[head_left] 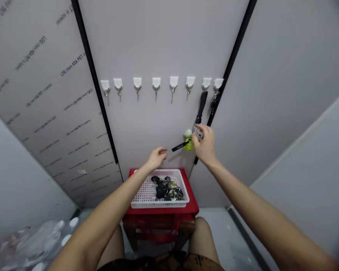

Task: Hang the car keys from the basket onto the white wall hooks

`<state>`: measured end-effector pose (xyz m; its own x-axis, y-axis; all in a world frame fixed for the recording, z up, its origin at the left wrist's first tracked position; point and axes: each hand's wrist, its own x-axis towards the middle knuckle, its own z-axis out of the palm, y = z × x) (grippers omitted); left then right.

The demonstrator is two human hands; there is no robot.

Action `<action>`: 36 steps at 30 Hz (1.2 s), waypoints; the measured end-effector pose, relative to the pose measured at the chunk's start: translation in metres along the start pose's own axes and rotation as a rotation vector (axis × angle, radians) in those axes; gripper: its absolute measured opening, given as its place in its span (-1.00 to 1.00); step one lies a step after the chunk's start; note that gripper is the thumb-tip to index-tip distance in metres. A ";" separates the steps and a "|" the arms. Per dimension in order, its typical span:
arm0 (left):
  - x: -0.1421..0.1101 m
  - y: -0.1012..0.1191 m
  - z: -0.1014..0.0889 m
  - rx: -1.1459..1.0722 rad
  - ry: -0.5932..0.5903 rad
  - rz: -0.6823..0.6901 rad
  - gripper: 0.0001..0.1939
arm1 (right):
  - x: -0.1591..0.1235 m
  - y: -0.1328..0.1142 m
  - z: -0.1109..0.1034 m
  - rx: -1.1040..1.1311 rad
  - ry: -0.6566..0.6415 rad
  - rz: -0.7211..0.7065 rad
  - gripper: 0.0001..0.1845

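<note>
My right hand [205,145] is closed in a pinch on a keychain [188,145] with a yellow-green charm, a pale green ball-like charm [188,133] and a small black tag strap [179,146]. Just above those fingers, a black strap [201,107] hangs from the second hook from the right; whether it joins the keychain I cannot tell. Left of the tag, apart from it, my left hand [157,158] hovers with its fingers loosely apart and nothing visible in them. Below both hands, a white perforated basket [142,204] holds a pile of dark and metallic keychain-like items [168,188].
Several white adhesive hooks [156,83] run in a row across the wall panel. Dark items [214,103] hang on the rightmost one. The basket stands on a red-covered stool [193,205] between my knees. Plastic-wrapped bottles [42,241] lie on the floor at lower left.
</note>
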<state>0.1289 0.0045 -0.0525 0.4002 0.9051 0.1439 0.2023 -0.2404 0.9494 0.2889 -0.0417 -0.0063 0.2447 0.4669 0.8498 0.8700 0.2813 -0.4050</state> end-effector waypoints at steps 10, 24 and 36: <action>-0.068 -0.097 -0.016 0.425 -0.051 0.025 -0.64 | -0.144 -0.005 0.056 0.014 -0.950 -0.009 -0.71; -0.038 -0.110 0.001 0.491 0.117 -0.242 -0.76 | -0.151 -0.008 0.054 0.177 -0.957 -0.064 -0.67; -0.029 -0.094 -0.014 0.196 0.087 -0.148 -0.87 | -0.150 -0.009 0.053 0.181 -0.874 0.105 -0.71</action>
<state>0.0853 0.0053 -0.1417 0.2764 0.9603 0.0388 0.4257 -0.1585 0.8909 0.2221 -0.0697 -0.1480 -0.1580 0.9482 0.2756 0.7623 0.2945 -0.5763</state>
